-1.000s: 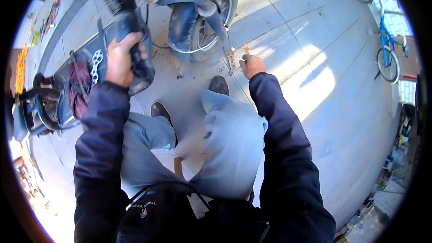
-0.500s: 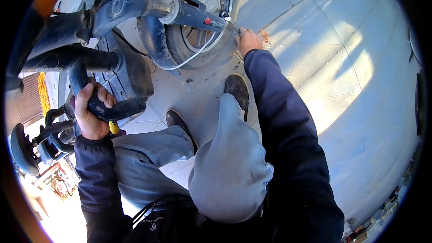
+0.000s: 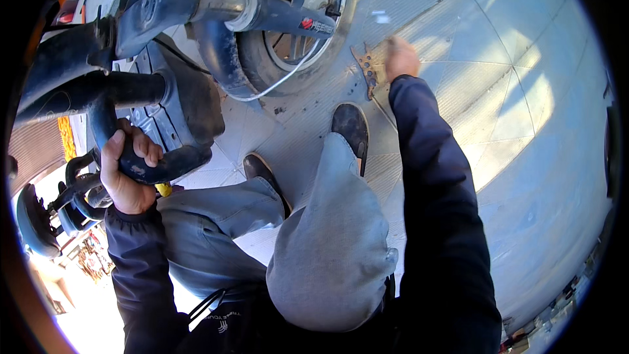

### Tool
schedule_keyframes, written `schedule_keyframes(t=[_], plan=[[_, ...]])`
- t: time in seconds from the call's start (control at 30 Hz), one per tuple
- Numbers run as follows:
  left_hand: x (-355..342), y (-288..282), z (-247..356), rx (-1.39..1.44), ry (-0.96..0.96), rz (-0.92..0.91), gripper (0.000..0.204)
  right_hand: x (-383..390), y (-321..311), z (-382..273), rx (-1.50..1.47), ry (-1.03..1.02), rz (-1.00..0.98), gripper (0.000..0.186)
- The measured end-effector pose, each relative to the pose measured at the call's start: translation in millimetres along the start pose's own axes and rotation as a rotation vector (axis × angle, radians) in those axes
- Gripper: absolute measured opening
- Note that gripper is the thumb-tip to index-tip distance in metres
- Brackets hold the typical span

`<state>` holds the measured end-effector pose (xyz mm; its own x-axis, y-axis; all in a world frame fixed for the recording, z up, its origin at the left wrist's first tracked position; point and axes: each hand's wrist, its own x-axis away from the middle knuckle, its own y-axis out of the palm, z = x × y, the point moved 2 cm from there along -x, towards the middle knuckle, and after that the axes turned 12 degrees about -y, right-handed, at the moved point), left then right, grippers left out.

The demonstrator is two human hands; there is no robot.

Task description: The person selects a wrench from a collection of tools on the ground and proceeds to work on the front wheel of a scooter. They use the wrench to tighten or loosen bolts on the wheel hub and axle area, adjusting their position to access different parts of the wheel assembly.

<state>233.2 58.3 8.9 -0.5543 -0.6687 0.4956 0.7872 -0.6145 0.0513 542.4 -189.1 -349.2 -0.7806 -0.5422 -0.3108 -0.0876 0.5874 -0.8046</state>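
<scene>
My left hand (image 3: 131,174) is closed around a thick black curved tube (image 3: 154,169) on the frame of an electric scooter or moped. My right hand (image 3: 401,59) is over the floor to the right of the wheel (image 3: 347,23), its fingers blurred and looking curled; whether they hold anything does not show. Beside it lies a flat brown piece with holes (image 3: 367,72). A small white blurred thing (image 3: 380,17) appears just above the hand. From the black fork leg (image 3: 288,21) a thin white cable (image 3: 291,78) loops beneath the wheel.
My shoes (image 3: 350,126) stand on a tiled floor (image 3: 472,92), close to the fork and tyre. A black seat-like part (image 3: 36,219) and bent bars are at the left edge. A boxy black housing (image 3: 190,92) sits between the left hand and the wheel.
My right hand has moved right, away from the wheel and the fork's end. The white piece there is gone from that spot, and the brown holed piece shows more. My left hand keeps its grip.
</scene>
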Motion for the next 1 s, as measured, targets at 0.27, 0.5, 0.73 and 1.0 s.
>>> schedule_keyframes(t=[0.27,0.5,0.73,1.0], plan=[[2.8,-1.2,1.3,-0.028,0.017,0.006,0.030,22.6,-45.7,-16.8,-0.737,0.533,-0.308,0.030],[-0.1,-0.5,-2.0,-0.024,0.026,0.008,0.031,34.2,-70.3,-111.0,-1.782,0.816,-0.524,0.033],[0.8,-0.5,-0.4,-0.039,0.024,0.002,0.032,40.3,-56.6,-122.0,-2.194,0.856,-0.563,0.037],[-0.4,-4.3,-1.5,-0.030,0.021,0.018,0.032,42.1,-55.3,-109.3,-2.219,0.741,-0.627,0.038]])
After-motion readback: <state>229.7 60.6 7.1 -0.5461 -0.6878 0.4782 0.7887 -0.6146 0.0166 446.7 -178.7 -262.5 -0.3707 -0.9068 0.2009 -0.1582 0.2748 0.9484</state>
